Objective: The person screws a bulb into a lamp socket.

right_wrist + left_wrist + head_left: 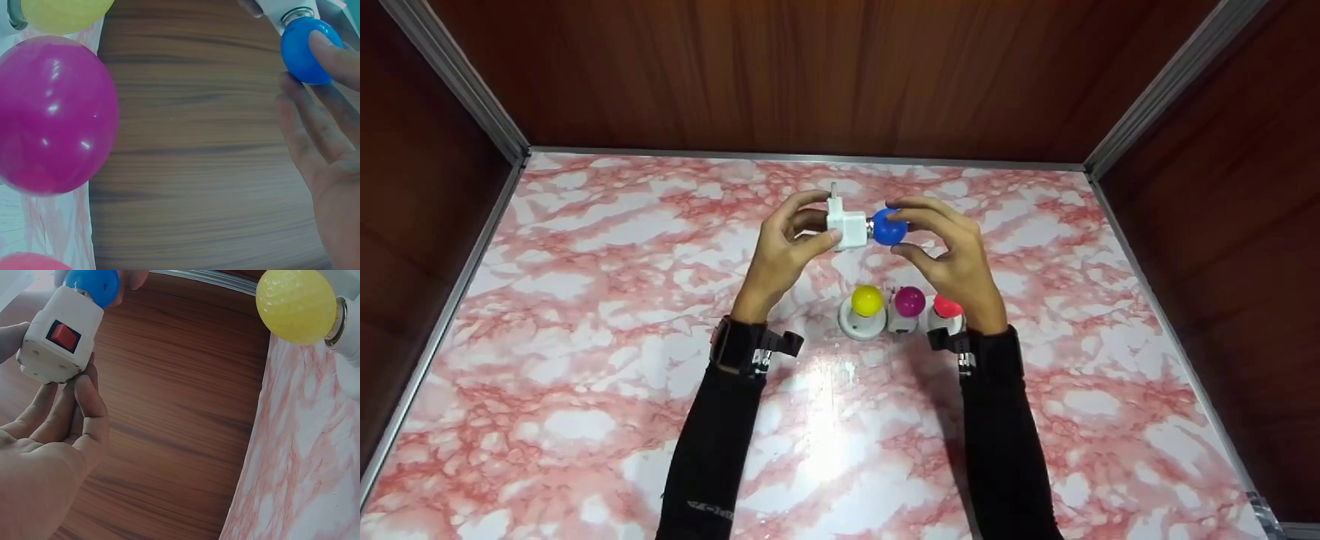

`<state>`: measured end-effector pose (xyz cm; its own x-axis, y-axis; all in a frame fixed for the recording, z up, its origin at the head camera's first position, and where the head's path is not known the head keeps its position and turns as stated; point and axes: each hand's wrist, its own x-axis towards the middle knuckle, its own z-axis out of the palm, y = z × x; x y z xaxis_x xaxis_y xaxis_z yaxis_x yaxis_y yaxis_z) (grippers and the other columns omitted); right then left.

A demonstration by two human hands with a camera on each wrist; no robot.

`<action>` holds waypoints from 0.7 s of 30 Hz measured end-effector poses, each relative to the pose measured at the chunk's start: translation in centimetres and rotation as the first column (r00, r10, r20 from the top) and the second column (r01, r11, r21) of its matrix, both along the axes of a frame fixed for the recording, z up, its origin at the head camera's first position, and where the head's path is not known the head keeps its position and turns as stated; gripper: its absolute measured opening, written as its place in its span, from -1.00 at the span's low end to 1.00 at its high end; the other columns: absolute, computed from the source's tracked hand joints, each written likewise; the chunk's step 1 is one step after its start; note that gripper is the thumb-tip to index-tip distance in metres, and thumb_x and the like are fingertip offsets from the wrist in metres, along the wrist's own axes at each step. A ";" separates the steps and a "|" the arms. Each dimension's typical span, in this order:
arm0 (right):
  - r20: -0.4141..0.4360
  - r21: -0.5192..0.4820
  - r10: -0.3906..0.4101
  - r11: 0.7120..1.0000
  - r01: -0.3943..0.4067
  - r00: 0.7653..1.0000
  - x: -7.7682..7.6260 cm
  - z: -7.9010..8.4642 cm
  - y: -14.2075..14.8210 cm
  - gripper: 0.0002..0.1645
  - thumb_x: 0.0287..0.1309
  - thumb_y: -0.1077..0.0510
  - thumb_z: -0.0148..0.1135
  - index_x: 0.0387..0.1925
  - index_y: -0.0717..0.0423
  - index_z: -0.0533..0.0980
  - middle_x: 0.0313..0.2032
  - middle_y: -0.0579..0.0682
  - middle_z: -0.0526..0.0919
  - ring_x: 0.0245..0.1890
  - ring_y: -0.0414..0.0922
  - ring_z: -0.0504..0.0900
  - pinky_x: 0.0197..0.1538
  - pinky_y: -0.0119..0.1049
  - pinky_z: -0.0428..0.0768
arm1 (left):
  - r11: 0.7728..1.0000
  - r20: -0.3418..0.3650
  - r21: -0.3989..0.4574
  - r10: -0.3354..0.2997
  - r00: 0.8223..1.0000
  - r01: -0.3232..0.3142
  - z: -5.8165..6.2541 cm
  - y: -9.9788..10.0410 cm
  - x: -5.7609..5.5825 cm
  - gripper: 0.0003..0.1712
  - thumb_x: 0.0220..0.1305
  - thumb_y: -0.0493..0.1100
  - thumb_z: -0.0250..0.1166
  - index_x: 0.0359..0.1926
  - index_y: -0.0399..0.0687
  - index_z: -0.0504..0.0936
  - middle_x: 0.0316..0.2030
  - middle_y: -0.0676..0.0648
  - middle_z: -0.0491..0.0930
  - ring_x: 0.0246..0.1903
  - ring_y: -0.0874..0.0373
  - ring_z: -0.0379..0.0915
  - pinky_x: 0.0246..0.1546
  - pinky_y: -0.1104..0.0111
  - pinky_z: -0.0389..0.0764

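My left hand (780, 251) grips a white plug-in bulb holder (851, 229) between thumb and fingers, its plug pins pointing away from me. A red rocker switch (63, 336) shows on the holder in the left wrist view. The metal base of a blue light bulb (889, 227) sits at the holder's socket; how deep it is screwed in I cannot tell. Around the bulb's round end curl the thumb and fingers of my right hand (952, 244). Both hands are raised above the table.
Nearer to me on the marbled table (585, 360) stand a yellow bulb (867, 300), a purple bulb (910, 301) and a red bulb (946, 306), each in a white holder. My right wrist partly covers the red one. Brown wooden panels (810, 75) enclose the back and sides.
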<state>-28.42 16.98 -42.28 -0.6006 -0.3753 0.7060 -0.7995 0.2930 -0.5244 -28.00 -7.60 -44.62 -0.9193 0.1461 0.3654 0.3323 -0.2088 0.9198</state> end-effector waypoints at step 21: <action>0.143 0.046 -0.033 0.999 0.027 0.989 0.0 -0.2 0.3 -0.51 0.22 0.13 0.33 0.20 -0.03 0.55 0.08 0.00 0.71 -0.07 -0.14 0.75 0.10 -0.38 0.71 | 0.999 -0.055 -0.019 0.030 0.998 -0.031 0.0 0.2 -0.2 -0.42 0.11 -0.32 0.42 0.19 -0.06 0.53 -0.03 -0.21 0.66 -0.15 0.04 0.61 -0.11 0.16 0.71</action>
